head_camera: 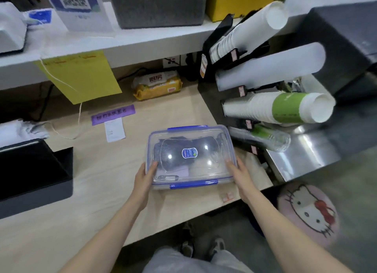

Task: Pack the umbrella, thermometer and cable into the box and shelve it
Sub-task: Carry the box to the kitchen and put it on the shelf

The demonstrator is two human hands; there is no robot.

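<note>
A pale wooden counter (98,191) fills the middle and lower left of the frame, with a white shelf (142,42) running across the top. At the right, a black rack (222,54) holds stacks of white paper cups (265,109) lying on their sides, and a black tray-like bin (34,170) sits at the left edge. A yellow sheet (81,77) hangs from the shelf in the upper left, with an orange pack of wipes (157,87) behind it on the counter. The clear box (189,156) with blue latches stands in the centre of the frame on the counter, its lid on. Through the lid a dark folded umbrella (183,150) shows, a whitish coil, probably the cable (204,166), at the lower right, and a slim thermometer (168,178) along the near edge. The left hand (143,181) grips the box's left side, fingers curled over the lid's edge; the right hand (240,175) holds the right side likewise. A purple label (113,114) and a small white receipt (114,129) lie left of the box.
</note>
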